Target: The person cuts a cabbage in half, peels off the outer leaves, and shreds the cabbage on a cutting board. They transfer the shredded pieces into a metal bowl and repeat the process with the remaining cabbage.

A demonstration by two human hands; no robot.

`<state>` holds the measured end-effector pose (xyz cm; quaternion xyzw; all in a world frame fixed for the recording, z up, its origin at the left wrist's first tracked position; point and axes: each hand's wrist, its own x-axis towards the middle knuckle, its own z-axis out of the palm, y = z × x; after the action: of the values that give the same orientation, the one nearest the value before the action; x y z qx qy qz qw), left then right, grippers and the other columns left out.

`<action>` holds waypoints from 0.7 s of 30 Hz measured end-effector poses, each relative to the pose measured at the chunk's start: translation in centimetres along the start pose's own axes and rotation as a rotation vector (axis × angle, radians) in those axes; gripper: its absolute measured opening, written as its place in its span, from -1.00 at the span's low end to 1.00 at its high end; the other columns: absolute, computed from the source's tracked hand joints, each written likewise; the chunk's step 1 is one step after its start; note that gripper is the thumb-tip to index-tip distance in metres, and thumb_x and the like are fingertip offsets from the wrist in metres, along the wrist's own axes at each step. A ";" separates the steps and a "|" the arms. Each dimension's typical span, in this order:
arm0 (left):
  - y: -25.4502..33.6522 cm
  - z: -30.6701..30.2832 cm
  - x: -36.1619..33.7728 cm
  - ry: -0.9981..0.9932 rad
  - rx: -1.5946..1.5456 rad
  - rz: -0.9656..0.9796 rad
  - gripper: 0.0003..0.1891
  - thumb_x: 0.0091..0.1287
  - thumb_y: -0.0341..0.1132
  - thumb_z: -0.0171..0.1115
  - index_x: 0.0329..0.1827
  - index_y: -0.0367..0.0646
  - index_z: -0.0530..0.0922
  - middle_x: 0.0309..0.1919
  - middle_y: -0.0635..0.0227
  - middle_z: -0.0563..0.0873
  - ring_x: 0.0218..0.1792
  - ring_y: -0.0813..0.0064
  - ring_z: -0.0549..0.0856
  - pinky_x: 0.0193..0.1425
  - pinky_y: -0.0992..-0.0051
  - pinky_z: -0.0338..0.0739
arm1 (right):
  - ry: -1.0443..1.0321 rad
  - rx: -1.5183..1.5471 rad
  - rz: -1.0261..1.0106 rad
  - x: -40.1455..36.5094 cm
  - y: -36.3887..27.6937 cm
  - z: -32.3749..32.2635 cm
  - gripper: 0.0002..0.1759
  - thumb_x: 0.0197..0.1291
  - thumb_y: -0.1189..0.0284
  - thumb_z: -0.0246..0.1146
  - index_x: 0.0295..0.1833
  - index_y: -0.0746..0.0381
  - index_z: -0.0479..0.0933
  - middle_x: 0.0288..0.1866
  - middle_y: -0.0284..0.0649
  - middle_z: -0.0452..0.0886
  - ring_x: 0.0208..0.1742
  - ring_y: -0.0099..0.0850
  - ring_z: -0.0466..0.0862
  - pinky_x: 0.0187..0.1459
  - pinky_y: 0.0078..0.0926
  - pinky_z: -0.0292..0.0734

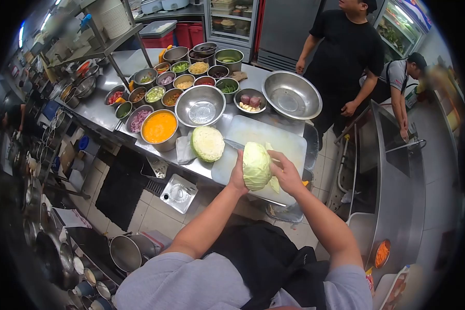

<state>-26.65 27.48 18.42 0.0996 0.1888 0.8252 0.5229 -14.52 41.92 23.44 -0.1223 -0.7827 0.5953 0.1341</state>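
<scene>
Holding: one cabbage piece | grip: left hand, right hand, clasping it | cabbage half: one | board: one

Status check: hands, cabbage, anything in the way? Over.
Left hand and right hand gripping cabbage piece, either side. Piece held over cutting board. Knife blade and cut cabbage close by the left hand.
</scene>
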 end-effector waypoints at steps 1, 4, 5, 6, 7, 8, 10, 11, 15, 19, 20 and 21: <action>-0.2 -0.6 -0.3 0.007 0.003 0.005 -0.12 0.54 0.47 -0.27 0.56 -0.10 0.36 0.35 0.16 0.63 0.32 0.19 0.67 0.38 0.14 0.62 | -0.010 -0.090 -0.013 -0.1 0.5 0.4 -0.47 0.52 0.33 0.23 0.51 0.23 0.40 0.32 -0.11 0.62 0.20 -0.29 0.70 0.17 -0.36 0.63; -0.7 -1.3 -2.3 0.173 0.039 -0.065 -0.06 0.48 0.54 -0.26 0.55 -0.11 0.38 0.36 0.12 0.63 0.31 0.12 0.68 0.38 0.06 0.59 | -0.057 -0.121 0.085 -1.1 1.6 1.6 -0.45 0.49 0.31 0.26 0.50 0.23 0.41 0.32 -0.07 0.60 0.18 -0.25 0.70 0.17 -0.32 0.64; -1.0 -1.5 -3.4 0.220 0.036 -0.095 -0.03 0.47 0.56 -0.29 0.56 -0.13 0.38 0.38 0.10 0.61 0.33 0.10 0.66 0.41 0.04 0.56 | -0.090 -0.067 0.201 -1.6 1.9 1.9 -0.45 0.46 0.32 0.29 0.48 0.22 0.43 0.30 -0.04 0.60 0.16 -0.22 0.71 0.16 -0.28 0.66; -1.1 -1.7 -4.4 0.268 0.033 -0.125 -0.01 0.46 0.57 -0.31 0.56 -0.14 0.37 0.39 0.08 0.60 0.35 0.08 0.64 0.44 0.02 0.54 | -0.118 -0.061 0.270 -1.9 2.0 2.3 -0.45 0.45 0.29 0.31 0.46 0.24 0.45 0.27 -0.01 0.60 0.09 -0.23 0.72 0.13 -0.29 0.67; -1.2 -2.0 -5.3 0.277 0.033 -0.124 -0.01 0.46 0.57 -0.31 0.56 -0.14 0.37 0.39 0.08 0.60 0.35 0.08 0.64 0.44 0.02 0.54 | -0.124 -0.055 0.273 -2.1 2.4 2.6 -0.45 0.45 0.29 0.31 0.46 0.24 0.45 0.27 -0.01 0.60 0.09 -0.23 0.72 0.13 -0.29 0.67; -1.3 -2.3 -6.2 0.290 0.012 -0.122 0.01 0.45 0.58 -0.33 0.58 -0.15 0.34 0.42 0.06 0.57 0.39 0.06 0.61 0.48 0.00 0.49 | -0.164 -0.074 0.263 -2.3 3.1 3.0 -0.46 0.44 0.31 0.32 0.44 0.25 0.45 0.25 -0.01 0.60 0.07 -0.24 0.72 0.12 -0.29 0.67; -1.1 -3.4 -7.7 0.241 -0.051 -0.114 0.06 0.42 0.60 -0.29 0.63 -0.19 0.27 0.51 0.02 0.48 0.48 0.02 0.51 0.58 -0.03 0.37 | -0.218 -0.142 0.196 -2.4 4.6 3.7 -0.48 0.42 0.32 0.34 0.41 0.25 0.47 0.22 -0.04 0.60 0.07 -0.24 0.72 0.13 -0.30 0.66; -0.8 -4.1 -8.1 0.250 -0.051 -0.116 0.06 0.42 0.60 -0.29 0.63 -0.19 0.27 0.51 0.02 0.48 0.48 0.02 0.51 0.58 -0.03 0.37 | -0.223 -0.136 0.202 -2.4 5.3 3.6 -0.48 0.42 0.32 0.34 0.41 0.25 0.47 0.22 -0.04 0.60 0.07 -0.24 0.72 0.13 -0.30 0.66; 1.3 -5.6 -8.7 0.274 0.027 -0.093 0.04 0.41 0.55 -0.09 0.64 -0.20 0.25 0.54 0.03 0.44 0.53 0.00 0.45 0.62 -0.04 0.31 | -0.276 -0.099 0.136 -0.9 5.1 2.3 -0.42 0.34 0.34 0.39 0.42 0.20 0.45 0.24 -0.03 0.59 0.26 -0.18 0.64 0.25 -0.25 0.59; 2.4 -7.8 -8.5 0.275 0.007 -0.051 -0.07 0.44 0.33 0.18 0.64 -0.21 0.25 0.55 0.04 0.43 0.54 -0.01 0.42 0.63 -0.05 0.28 | -0.061 -0.867 -0.003 0.3 7.1 -0.6 -0.49 0.21 0.40 0.40 0.26 0.20 0.47 0.18 0.02 0.56 0.26 0.02 0.56 0.18 0.01 0.58; 2.6 -7.8 -8.6 0.283 0.014 -0.050 -0.12 0.45 0.24 0.23 0.62 -0.22 0.27 0.53 0.04 0.45 0.53 -0.01 0.45 0.62 -0.05 0.30 | -0.071 -0.984 0.189 0.4 7.0 -1.1 -0.52 0.17 0.41 0.41 0.19 0.20 0.46 0.15 0.03 0.54 0.24 0.07 0.54 0.15 0.08 0.58; 2.9 -7.8 -8.8 0.294 0.021 -0.050 -0.18 0.47 0.14 0.29 0.61 -0.23 0.28 0.51 0.04 0.48 0.51 -0.01 0.47 0.60 -0.05 0.33 | -0.077 -0.981 0.190 0.3 7.8 -1.5 -0.52 0.17 0.41 0.41 0.19 0.20 0.46 0.15 0.03 0.54 0.24 0.07 0.54 0.15 0.08 0.58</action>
<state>-28.01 16.83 12.80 -0.0213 0.2745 0.8156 0.5089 -14.04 45.39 16.29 -0.2198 -0.9602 0.1708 -0.0229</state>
